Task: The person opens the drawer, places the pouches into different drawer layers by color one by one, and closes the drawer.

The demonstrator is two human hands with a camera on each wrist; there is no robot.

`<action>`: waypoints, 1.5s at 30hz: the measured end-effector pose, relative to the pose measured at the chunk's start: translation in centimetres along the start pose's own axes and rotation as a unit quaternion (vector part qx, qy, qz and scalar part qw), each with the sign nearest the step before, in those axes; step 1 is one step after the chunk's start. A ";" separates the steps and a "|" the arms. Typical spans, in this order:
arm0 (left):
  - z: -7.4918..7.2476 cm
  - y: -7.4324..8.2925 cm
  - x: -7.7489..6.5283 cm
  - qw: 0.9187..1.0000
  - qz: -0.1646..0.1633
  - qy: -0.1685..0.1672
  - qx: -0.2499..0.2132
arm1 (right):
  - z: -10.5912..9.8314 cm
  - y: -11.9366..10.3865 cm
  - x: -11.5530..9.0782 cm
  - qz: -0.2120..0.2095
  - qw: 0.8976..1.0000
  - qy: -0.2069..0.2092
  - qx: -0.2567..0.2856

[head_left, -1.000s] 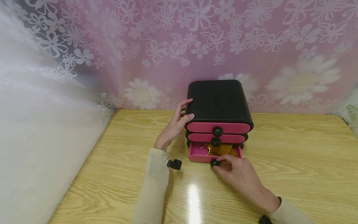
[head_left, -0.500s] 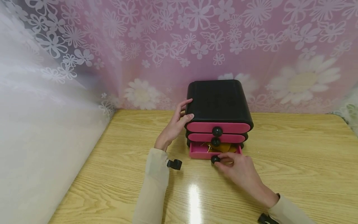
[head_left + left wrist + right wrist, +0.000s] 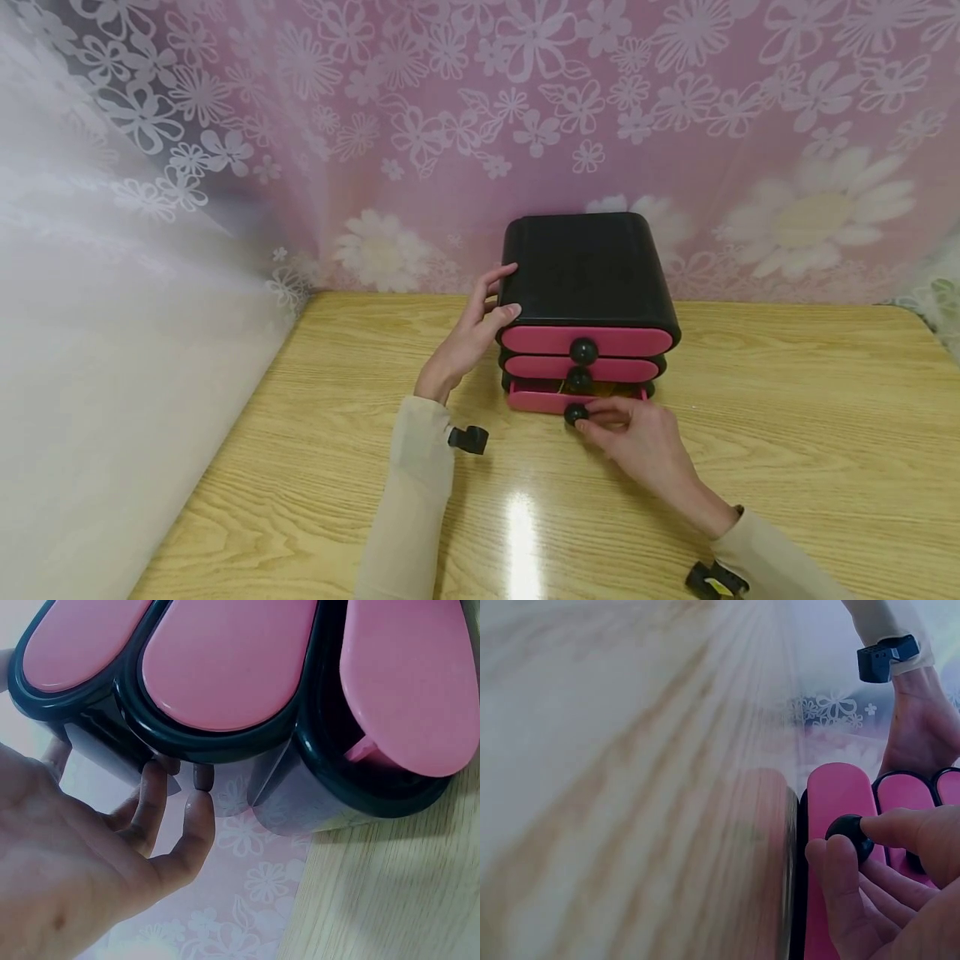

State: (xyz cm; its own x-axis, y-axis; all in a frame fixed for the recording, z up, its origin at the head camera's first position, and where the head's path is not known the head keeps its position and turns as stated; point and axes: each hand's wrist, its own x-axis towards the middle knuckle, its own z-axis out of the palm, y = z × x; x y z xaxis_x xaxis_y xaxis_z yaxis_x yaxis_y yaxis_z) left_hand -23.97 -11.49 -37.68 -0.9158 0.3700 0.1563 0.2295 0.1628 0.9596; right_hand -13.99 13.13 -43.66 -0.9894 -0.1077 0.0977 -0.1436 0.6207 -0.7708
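A black drawer cabinet (image 3: 585, 267) with three pink drawers stands on the table. The lowest drawer (image 3: 536, 402) sticks out a little, and mustard-coloured cloth (image 3: 603, 388) shows in its narrow gap. My right hand (image 3: 652, 446) pinches that drawer's round black knob (image 3: 576, 415) between thumb and fingers, which the right wrist view shows close up around the knob (image 3: 850, 836). Against the cabinet's left side rests my left hand (image 3: 468, 337), its thumb at the top's edge. In the left wrist view, the fingers of this hand (image 3: 82, 847) touch the black side wall.
The upper drawers, the middle one (image 3: 536, 367) and the top one (image 3: 536, 340), are pushed in. Behind the wooden table (image 3: 300, 467) hangs a pink floral curtain (image 3: 450, 167). A white sheet (image 3: 112, 375) borders the left side.
My right hand has moved away from me with the knob, and the lowest drawer has slid further into the cabinet. Less of the cloth inside shows now. My left hand stays in place.
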 end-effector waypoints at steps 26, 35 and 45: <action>0.0 0.2 -0.2 1.000 -0.001 -0.001 -0.002 | -0.5 0.4 1.2 0.023 1.000 -0.006 0.016; 0.0 0.1 -0.4 1.000 -0.006 0.004 -0.002 | -0.7 1.1 1.5 0.017 1.000 0.013 -0.016; 0.1 0.2 -0.3 1.000 -0.008 0.001 0.002 | -0.8 1.2 1.9 0.020 0.999 0.009 -0.025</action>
State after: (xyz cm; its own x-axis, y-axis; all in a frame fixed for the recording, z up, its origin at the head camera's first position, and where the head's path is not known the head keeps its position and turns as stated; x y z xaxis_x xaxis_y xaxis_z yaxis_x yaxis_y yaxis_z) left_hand -23.60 -11.53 -37.53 -0.9200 0.3654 0.1418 0.2165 0.1724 0.9609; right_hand -16.08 14.32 -43.92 -0.9946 -0.0681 0.0785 -0.1039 0.6624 -0.7419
